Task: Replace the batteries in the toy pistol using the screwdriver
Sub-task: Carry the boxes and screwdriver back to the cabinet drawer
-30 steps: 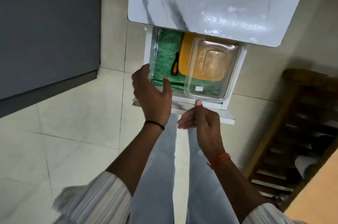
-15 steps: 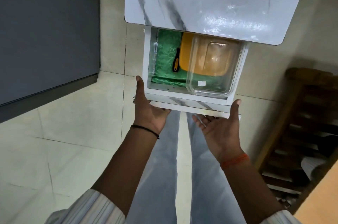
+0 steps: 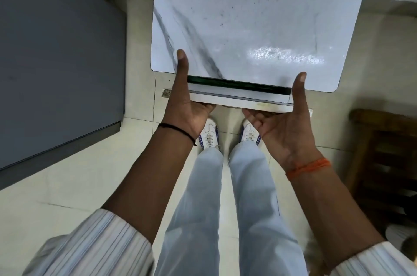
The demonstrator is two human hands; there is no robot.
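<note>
The white marble-patterned drawer (image 3: pixel 237 98) under the small table (image 3: pixel 248 16) is almost shut. Only a thin dark green strip (image 3: pixel 237 84) of its inside shows. My left hand (image 3: pixel 187 113) presses against the drawer front at its left end, thumb pointing up over the table edge and fingers hidden under the front. At the right end my right hand (image 3: pixel 286 127) lies palm up against the front, thumb straight up. Neither hand holds anything. The screwdriver and the containers are hidden inside the drawer. No toy pistol is in view.
A large dark grey surface (image 3: pixel 56 61) fills the left side. A dark wooden stool or rack (image 3: pixel 388 151) stands at the right. My legs and white shoes (image 3: pixel 209 133) are on the tiled floor directly below the drawer.
The drawer has slid inward from wide open to nearly shut, hiding the screwdriver and containers. Both hands moved from its front rim to its front face, and the view shifted closer above the table.
</note>
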